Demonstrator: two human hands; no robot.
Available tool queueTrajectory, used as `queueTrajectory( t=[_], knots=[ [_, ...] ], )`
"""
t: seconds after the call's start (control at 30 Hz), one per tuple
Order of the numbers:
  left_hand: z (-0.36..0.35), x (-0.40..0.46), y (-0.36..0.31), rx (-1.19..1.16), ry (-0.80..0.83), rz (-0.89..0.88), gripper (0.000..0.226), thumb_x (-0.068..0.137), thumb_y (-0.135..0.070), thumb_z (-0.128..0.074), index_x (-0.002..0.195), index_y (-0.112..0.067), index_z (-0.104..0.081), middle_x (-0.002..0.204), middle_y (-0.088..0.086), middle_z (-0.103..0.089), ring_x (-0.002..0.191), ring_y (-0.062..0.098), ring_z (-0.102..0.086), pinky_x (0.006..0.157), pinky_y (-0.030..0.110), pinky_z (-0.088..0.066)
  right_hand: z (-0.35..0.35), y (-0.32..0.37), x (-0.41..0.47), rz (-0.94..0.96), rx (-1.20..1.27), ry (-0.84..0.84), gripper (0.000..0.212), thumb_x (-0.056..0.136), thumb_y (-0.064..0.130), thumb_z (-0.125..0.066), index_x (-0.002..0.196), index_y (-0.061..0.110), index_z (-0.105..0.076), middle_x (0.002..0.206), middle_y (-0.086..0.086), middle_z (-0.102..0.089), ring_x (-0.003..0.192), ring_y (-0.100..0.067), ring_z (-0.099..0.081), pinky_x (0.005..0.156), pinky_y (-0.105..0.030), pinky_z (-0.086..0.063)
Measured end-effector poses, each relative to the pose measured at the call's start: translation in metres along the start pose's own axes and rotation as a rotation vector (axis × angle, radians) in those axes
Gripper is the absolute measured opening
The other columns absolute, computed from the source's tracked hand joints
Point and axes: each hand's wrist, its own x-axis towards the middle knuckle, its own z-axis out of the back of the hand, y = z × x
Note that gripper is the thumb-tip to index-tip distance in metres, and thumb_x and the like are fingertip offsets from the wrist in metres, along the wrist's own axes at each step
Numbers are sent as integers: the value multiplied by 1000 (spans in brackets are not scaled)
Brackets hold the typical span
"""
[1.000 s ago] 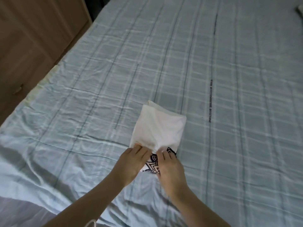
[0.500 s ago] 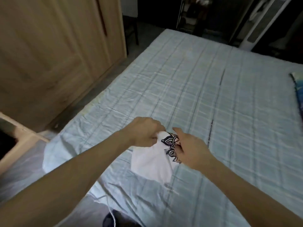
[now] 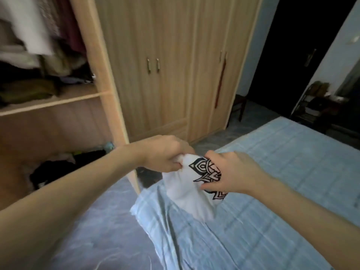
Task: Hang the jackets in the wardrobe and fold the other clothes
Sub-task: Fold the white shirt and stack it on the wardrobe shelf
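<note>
Shirt (image 3: 185, 190), white and folded with a black print on its right side, hangs between both hands above the near corner of the bed (image 3: 272, 191). At far left, the open wardrobe (image 3: 109, 78) section shows blurred hanging clothes (image 3: 37, 26) at the top, folded stacks (image 3: 35, 90) resting on a shelf (image 3: 50, 102), and dark garments (image 3: 56, 170) lying on the wardrobe floor below. The left hand (image 3: 165, 152) has its fingers curled tight round the shirt's upper left edge, bunching the cloth. Behind the hands, the closed wardrobe doors (image 3: 165, 75) carry a pair of small metal handles (image 3: 153, 65). The right hand (image 3: 233, 172) pinches the printed side of the shirt, thumb below and fingers above the print. The shirt's lower end droops toward the blue plaid sheet; whether it touches the sheet cannot be determined. The bed extends to the right and rear. At far right, a dark doorway (image 3: 292, 55) stands open beside a pale wall, with blurred items low near the bed's far end.
</note>
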Motion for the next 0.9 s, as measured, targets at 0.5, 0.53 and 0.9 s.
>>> queueTrajectory(
  t=[0.5, 0.53, 0.9],
  knots=[
    [131, -303, 105, 156, -193, 497, 41, 84, -21, -67, 91, -49, -37, 87, -21, -35, 82, 7, -43, 71, 30, -39, 48, 227, 252, 395, 302, -102, 39, 80, 58, -66, 110, 37, -53, 98, 14, -66, 89, -14, -62, 74, -39, -53],
    [131, -320, 110, 174, -189, 543, 34, 85, -22, -66, 93, -42, -40, 90, -21, -36, 87, 9, -47, 72, 32, -41, 48, 244, 263, 412, 349, -91, 36, 79, 55, -68, 106, 36, -54, 94, 15, -66, 86, -12, -62, 73, -39, -53],
    [132, -404, 166, 214, -110, 1058, 80, 65, -73, -71, 131, -37, -44, 113, -13, -59, 112, 18, -54, 82, 35, -45, 25, 374, 381, 609, 405, -60, 28, 65, 50, -66, 83, 33, -52, 75, 11, -63, 76, -12, -61, 62, -36, -52]
  ],
)
